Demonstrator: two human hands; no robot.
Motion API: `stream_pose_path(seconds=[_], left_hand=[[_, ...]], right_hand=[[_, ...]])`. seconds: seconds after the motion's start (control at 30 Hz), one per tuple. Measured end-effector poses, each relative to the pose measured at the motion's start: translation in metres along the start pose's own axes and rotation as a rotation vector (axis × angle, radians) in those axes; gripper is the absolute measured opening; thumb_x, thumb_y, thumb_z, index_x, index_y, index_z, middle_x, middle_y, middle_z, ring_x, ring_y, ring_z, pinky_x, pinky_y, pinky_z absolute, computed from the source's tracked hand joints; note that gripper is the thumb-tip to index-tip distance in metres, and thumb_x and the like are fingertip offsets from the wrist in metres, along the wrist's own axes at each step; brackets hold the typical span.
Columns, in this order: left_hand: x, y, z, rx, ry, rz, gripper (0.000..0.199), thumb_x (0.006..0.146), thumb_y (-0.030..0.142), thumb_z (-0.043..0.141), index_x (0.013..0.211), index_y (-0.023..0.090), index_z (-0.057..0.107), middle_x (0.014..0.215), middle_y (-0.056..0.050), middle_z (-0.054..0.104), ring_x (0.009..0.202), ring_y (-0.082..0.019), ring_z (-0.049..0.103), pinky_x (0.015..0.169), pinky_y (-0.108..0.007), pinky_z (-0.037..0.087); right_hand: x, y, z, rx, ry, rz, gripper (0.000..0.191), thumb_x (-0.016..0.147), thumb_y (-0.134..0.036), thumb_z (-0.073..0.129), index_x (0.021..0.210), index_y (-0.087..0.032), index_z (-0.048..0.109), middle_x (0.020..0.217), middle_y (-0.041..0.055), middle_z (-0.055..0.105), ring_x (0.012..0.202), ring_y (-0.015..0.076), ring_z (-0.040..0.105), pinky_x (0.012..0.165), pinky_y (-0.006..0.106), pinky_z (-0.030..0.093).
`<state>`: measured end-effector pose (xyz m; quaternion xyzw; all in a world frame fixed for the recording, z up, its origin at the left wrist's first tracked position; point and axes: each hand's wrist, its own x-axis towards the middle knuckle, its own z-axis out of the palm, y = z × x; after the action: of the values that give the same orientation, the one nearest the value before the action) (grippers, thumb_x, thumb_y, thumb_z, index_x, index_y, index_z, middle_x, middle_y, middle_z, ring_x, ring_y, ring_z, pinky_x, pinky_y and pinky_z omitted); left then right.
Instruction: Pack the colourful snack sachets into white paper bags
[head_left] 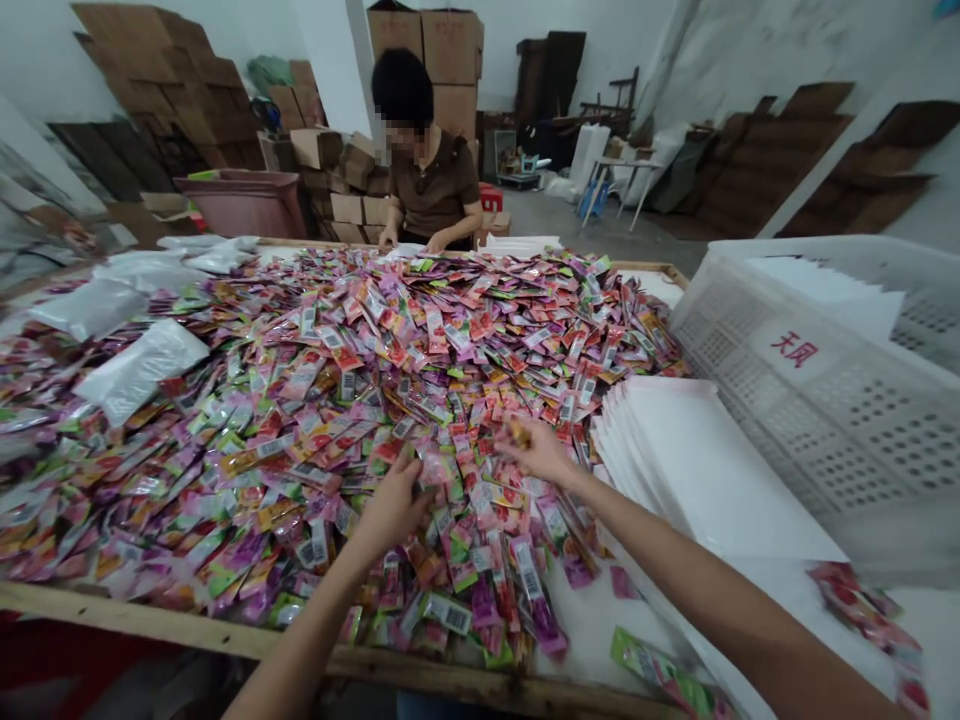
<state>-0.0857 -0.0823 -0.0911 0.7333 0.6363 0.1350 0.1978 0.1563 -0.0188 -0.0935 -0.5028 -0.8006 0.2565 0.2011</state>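
A broad heap of small, colourful packets (300, 390) in pink, purple, green and orange covers the wood-edged table (172, 622). My left hand (397, 500) reaches into the middle of the heap, its fingers curled at some packets; what they grip, if anything, is blurred. To its right, my right hand (536, 450) is over the heap with a small yellowish packet (519, 433) at its fingertips. Beside my right forearm lies a stack of white bags (720, 460). A few packets (667, 672) lie apart near the front edge.
A white perforated crate (840, 400) stands on the right, with white sheets inside. Filled white bags (142, 370) rest on the heap at left. Across the table, a person (435, 185) handles something white. Cardboard boxes (450, 50) and a small table (630, 164) are behind.
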Motion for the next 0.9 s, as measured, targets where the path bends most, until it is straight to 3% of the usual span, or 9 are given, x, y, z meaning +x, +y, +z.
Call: stream_pose_path(seconds=[0.1, 0.17, 0.23, 0.33, 0.4, 0.53, 0.67, 0.8, 0.9], left_hand=[[0.003, -0.015, -0.015, -0.272, 0.11, -0.08, 0.034, 0.083, 0.041, 0.036, 0.098, 0.015, 0.052, 0.082, -0.007, 0.064, 0.072, -0.02, 0.061, 0.067, -0.03, 0.048], [0.004, -0.018, -0.022, -0.382, 0.13, -0.089, 0.04, 0.084, 0.042, 0.033, 0.107, 0.015, 0.05, 0.077, -0.005, 0.065, 0.065, -0.019, 0.061, 0.062, -0.028, 0.048], [0.005, -0.012, -0.025, -0.381, 0.108, 0.02, 0.039, 0.082, 0.038, 0.037, 0.111, 0.015, 0.052, 0.084, -0.006, 0.067, 0.073, -0.019, 0.062, 0.068, -0.027, 0.048], [0.009, 0.014, -0.021, -0.186, -0.084, 0.26, 0.036, 0.073, 0.024, 0.052, 0.108, 0.022, 0.059, 0.1, -0.004, 0.067, 0.09, -0.02, 0.061, 0.078, -0.026, 0.046], [0.015, 0.037, -0.01, 0.053, -0.234, 0.371, 0.043, 0.068, 0.012, 0.055, 0.107, 0.027, 0.061, 0.102, -0.003, 0.067, 0.091, -0.022, 0.062, 0.078, -0.03, 0.047], [0.026, 0.068, 0.016, 0.451, -0.347, 0.468, 0.029, 0.073, 0.005, 0.046, 0.091, 0.016, 0.066, 0.084, -0.013, 0.069, 0.079, -0.027, 0.064, 0.072, -0.04, 0.047], [0.022, 0.049, 0.019, 0.443, -0.296, 0.537, 0.019, 0.076, 0.006, 0.046, 0.081, 0.012, 0.063, 0.079, -0.013, 0.066, 0.079, -0.025, 0.061, 0.076, -0.04, 0.044], [0.016, 0.019, -0.003, 0.194, -0.104, 0.515, 0.024, 0.071, 0.007, 0.051, 0.092, 0.017, 0.059, 0.097, -0.01, 0.06, 0.094, -0.024, 0.055, 0.08, -0.035, 0.043], [0.018, 0.025, -0.009, -0.031, -0.048, 0.398, 0.027, 0.078, 0.013, 0.045, 0.104, 0.017, 0.051, 0.098, -0.009, 0.06, 0.09, -0.02, 0.058, 0.076, -0.029, 0.045]], right_hand=[[0.0, 0.019, -0.022, 0.177, 0.191, 0.134, 0.023, 0.083, -0.036, 0.045, 0.085, -0.018, 0.059, 0.073, 0.0015, 0.063, 0.066, 0.017, 0.058, 0.062, 0.028, 0.045], [-0.002, 0.033, -0.032, 0.098, 0.206, 0.173, 0.021, 0.082, -0.033, 0.046, 0.087, -0.017, 0.058, 0.073, 0.0027, 0.063, 0.07, 0.0192, 0.059, 0.066, 0.03, 0.045], [-0.005, 0.043, -0.039, -0.017, 0.194, 0.192, 0.02, 0.08, -0.03, 0.05, 0.093, -0.017, 0.057, 0.079, 0.0045, 0.065, 0.076, 0.0208, 0.06, 0.07, 0.031, 0.045], [0.001, 0.046, -0.046, -0.201, 0.188, 0.22, 0.026, 0.078, -0.034, 0.054, 0.097, -0.017, 0.058, 0.086, 0.0064, 0.066, 0.082, 0.0225, 0.06, 0.074, 0.031, 0.044], [0.014, 0.038, -0.045, -0.339, 0.123, 0.217, 0.029, 0.08, -0.037, 0.052, 0.099, -0.017, 0.059, 0.091, 0.0082, 0.066, 0.085, 0.0233, 0.06, 0.074, 0.031, 0.044], [0.039, 0.02, -0.022, -0.495, -0.088, 0.19, 0.027, 0.075, -0.024, 0.057, 0.101, -0.014, 0.06, 0.097, 0.014, 0.065, 0.087, 0.0269, 0.061, 0.071, 0.032, 0.045], [0.038, 0.018, -0.01, -0.479, -0.093, 0.185, 0.032, 0.074, -0.011, 0.051, 0.105, -0.015, 0.058, 0.099, 0.0131, 0.064, 0.087, 0.0243, 0.061, 0.072, 0.03, 0.044], [0.026, 0.019, -0.038, -0.413, 0.015, 0.176, 0.032, 0.081, -0.02, 0.045, 0.11, -0.011, 0.052, 0.1, 0.012, 0.063, 0.087, 0.0211, 0.059, 0.071, 0.027, 0.043], [0.017, 0.015, -0.059, -0.357, 0.027, 0.089, 0.032, 0.076, -0.027, 0.053, 0.105, -0.014, 0.055, 0.09, 0.0074, 0.065, 0.078, 0.0203, 0.059, 0.065, 0.026, 0.043]])
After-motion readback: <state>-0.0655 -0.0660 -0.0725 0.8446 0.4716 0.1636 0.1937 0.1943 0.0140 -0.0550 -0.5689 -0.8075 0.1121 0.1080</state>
